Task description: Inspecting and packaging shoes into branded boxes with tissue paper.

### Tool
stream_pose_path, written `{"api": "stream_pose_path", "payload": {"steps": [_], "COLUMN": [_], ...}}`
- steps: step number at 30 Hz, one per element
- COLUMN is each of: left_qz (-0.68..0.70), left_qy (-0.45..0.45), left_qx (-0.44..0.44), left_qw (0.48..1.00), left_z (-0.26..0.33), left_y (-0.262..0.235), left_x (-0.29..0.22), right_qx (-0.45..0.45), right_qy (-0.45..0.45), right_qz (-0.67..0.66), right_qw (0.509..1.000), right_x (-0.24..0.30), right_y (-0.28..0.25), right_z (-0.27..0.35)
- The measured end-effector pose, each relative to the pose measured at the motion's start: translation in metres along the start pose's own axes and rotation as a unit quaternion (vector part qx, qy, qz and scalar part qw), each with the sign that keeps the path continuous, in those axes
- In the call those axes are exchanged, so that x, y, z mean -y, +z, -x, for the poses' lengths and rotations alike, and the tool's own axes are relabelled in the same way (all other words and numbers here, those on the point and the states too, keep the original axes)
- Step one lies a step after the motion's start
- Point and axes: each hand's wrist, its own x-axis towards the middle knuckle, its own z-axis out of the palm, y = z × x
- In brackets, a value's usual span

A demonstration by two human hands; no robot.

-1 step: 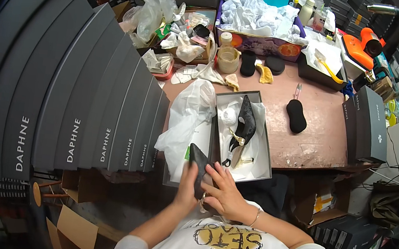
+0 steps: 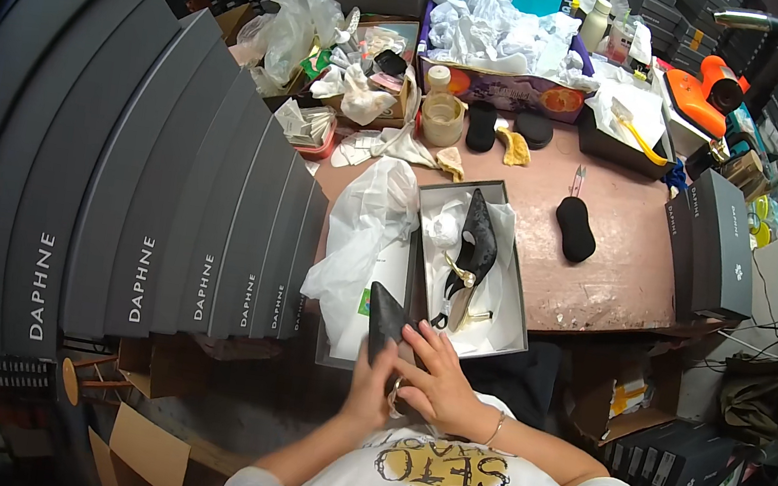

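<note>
Close to my body I hold a black pointed shoe (image 2: 386, 313), its toe aimed away from me. My left hand (image 2: 371, 386) grips its left side, the fingers partly blurred. From the right, my right hand (image 2: 438, 379) lies with its fingers across the shoe's opening. A ring-like gold piece shows by the heel, between my hands; the heel itself is mostly hidden. Just beyond, a second black pointed shoe (image 2: 478, 235) with a gold-and-pearl ornament lies on its side in an open grey shoebox (image 2: 518, 311) lined with white paper.
Crumpled white tissue (image 2: 369, 211) lies over a box lid left of the shoebox. Tall stacks of dark shoeboxes (image 2: 122, 178) line the left. On the pink table (image 2: 615, 283) are a black sponge (image 2: 575, 230), a jar (image 2: 442, 119) and a paper-filled carton (image 2: 507, 91). More shoeboxes (image 2: 721, 247) stand right.
My left hand has slid slightly down the shoe toward the heel, and its fingers have shifted. My right hand stays nearly in place. The whole view has moved very slightly.
</note>
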Motion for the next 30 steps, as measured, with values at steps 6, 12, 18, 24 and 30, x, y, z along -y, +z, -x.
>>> {"api": "stream_pose_path", "payload": {"steps": [6,12,18,24,30], "left_qz": [0.120,0.114,0.189,0.089,0.057], "left_qy": [-0.061,-0.109,-0.135,-0.046,-0.061], "left_qx": [-0.044,0.067,0.135,0.175,0.152], "left_qw": [0.990,0.985,0.963,0.980,0.985], "left_z": [-0.027,-0.009,-0.007,-0.028,-0.032], "left_y": [-0.042,-0.031,-0.033,-0.034,-0.027], "left_x": [0.015,0.017,0.025,0.019,0.020], "right_qx": [-0.132,0.071,-0.125,0.094,0.011], "right_qy": [0.041,0.067,0.149,-0.164,-0.185], "right_qz": [0.023,0.394,-0.077,0.129,0.231], "right_qw": [0.990,0.914,0.978,0.974,0.955], "right_x": [-0.054,-0.160,-0.068,-0.014,-0.041], "right_y": [-0.065,-0.061,-0.091,-0.075,-0.048], "right_z": [-0.081,-0.159,-0.120,-0.066,-0.077]}}
